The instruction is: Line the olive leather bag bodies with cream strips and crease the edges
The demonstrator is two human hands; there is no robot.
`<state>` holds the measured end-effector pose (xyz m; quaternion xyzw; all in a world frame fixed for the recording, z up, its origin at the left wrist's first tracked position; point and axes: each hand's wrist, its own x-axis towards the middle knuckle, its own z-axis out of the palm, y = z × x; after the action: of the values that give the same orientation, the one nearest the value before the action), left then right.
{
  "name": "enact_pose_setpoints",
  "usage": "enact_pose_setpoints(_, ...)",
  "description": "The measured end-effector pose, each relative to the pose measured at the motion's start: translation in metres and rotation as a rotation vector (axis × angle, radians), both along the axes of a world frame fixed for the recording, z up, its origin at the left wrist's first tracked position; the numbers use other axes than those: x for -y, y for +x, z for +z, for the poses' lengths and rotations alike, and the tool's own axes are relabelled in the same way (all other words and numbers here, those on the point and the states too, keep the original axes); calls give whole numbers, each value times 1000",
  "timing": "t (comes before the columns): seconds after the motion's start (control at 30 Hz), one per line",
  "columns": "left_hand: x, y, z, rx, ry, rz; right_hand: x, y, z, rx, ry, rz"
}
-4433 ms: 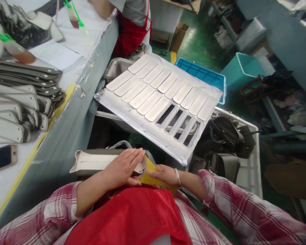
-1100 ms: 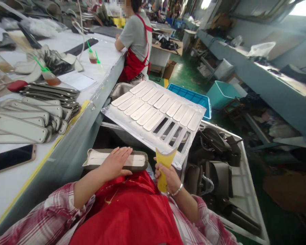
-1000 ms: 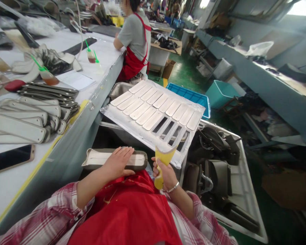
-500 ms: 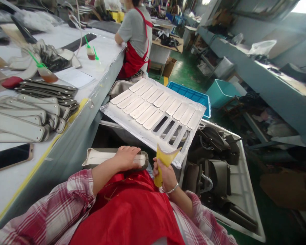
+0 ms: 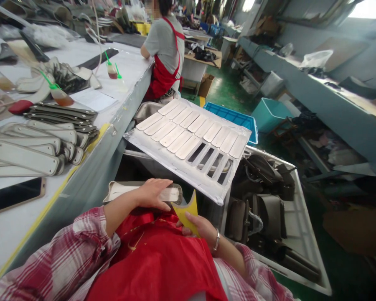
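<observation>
A dark piece with a white inner panel [image 5: 122,190], perhaps a bag part, lies across my lap. My left hand [image 5: 153,194] grips it near its right end, fingers over the panel; the fingers' undersides are hidden. My right hand [image 5: 200,228] is closed around a curved yellow sheet [image 5: 188,211] with a notched top edge. That edge points up towards the piece, close to my left fingers; I cannot tell whether they touch. Just beyond my hands is a tilted white board [image 5: 163,151] bearing rows of pale rounded strips [image 5: 171,133].
On my left, a table [image 5: 15,234] holds a phone [image 5: 15,195], stacked strips [image 5: 25,154] and a green-tipped bottle [image 5: 61,97]. At right stands a white bin [image 5: 303,234] with dark bags [image 5: 271,217]. Beyond are a blue crate [image 5: 232,117] and a person in a red apron [image 5: 164,77].
My right hand has moved left and down, turning the yellow sheet towards the piece. My left hand has shifted slightly, its fingers reaching lower over the panel.
</observation>
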<state>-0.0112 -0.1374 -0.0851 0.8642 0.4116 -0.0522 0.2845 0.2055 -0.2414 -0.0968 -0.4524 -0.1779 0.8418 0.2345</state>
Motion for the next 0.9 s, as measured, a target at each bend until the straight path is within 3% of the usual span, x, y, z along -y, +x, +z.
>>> enact_pose_setpoints(0.43,3,22,-9,-96,86,37,-6,5,-27,15,-8,50)
enact_pose_setpoints(0.77,-4,28,-10,-93,86,49,-31,19,-19,68,-37,128)
enact_pose_setpoints(0.9,-3,28,-9,-100,85,58,-31,18,-17,-6,-60,167)
